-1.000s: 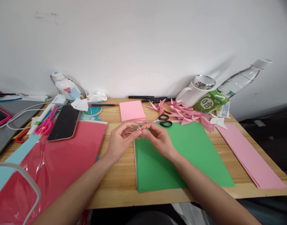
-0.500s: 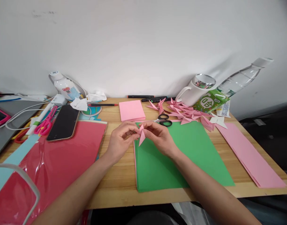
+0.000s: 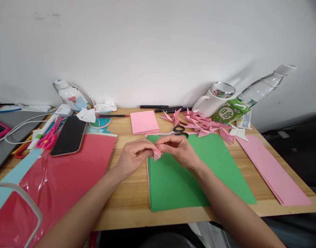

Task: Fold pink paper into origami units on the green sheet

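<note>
A small piece of folded pink paper [image 3: 157, 155] is pinched between my two hands, above the left edge of the green paper sheets [image 3: 199, 179]. My left hand [image 3: 133, 155] grips its left side with thumb and fingers. From the right, my right hand [image 3: 177, 151] pinches its upper part between thumb and forefinger. The fingers cover some of the folds. Just behind my right hand lie scissors [image 3: 179, 131] with black handles. Behind my left hand sits a stack of square pink paper [image 3: 144, 122].
Many folded pink paper pieces [image 3: 199, 122] are heaped before a white mug [image 3: 212, 100] and a leaning clear bottle [image 3: 263, 88]. Long pink strips [image 3: 274, 168] lie at right. A phone [image 3: 69, 136] rests on red paper [image 3: 70, 175] at left, near pink scissors [image 3: 50, 136].
The folded pink paper has turned between my fingers; its long lower point now looks shorter and wider. My right hand's fingers have shifted slightly on it. The view has moved a little.
</note>
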`<state>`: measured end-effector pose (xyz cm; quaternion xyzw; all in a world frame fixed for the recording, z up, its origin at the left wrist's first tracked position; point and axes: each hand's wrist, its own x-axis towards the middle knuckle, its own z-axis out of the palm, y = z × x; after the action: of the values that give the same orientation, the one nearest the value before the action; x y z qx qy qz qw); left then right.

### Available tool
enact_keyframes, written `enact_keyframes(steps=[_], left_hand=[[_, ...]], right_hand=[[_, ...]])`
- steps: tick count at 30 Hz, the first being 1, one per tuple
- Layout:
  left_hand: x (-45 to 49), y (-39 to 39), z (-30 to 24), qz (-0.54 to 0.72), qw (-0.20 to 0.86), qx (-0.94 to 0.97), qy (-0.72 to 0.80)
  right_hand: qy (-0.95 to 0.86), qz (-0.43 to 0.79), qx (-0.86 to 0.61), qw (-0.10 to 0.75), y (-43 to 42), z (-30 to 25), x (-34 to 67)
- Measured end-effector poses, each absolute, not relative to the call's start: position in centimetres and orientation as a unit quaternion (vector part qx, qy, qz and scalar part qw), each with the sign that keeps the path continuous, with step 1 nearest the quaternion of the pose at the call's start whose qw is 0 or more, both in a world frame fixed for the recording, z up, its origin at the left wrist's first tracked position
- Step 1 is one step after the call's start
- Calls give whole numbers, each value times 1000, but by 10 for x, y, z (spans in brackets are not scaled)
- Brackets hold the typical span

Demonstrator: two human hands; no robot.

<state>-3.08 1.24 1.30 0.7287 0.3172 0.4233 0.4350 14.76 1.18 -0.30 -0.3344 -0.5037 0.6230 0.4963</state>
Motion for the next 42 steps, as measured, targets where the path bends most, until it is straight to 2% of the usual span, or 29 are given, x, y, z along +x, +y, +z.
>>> enact_keyframes(steps=[6, 12, 19, 28, 33, 42], left_hand=[[-33, 14, 8, 435, 354, 772, 299], [-32, 13, 6, 421, 328, 787, 308], [-27, 9, 6, 440, 356, 726, 391], [-24, 6, 9, 435, 480, 621, 441], [-23, 8, 12, 447, 494, 597, 447], [-24, 4, 11, 458, 497, 596, 433]], right_hand=[[-470, 639, -374, 481, 12, -3, 148], [-477, 585, -422, 502, 9, 0, 144], [-487, 522, -433, 550, 3, 1, 138], [-530, 518, -412, 530, 3, 2, 140], [-581, 508, -379, 511, 3, 0, 142], [-536, 535, -388, 525, 3, 2, 138]])
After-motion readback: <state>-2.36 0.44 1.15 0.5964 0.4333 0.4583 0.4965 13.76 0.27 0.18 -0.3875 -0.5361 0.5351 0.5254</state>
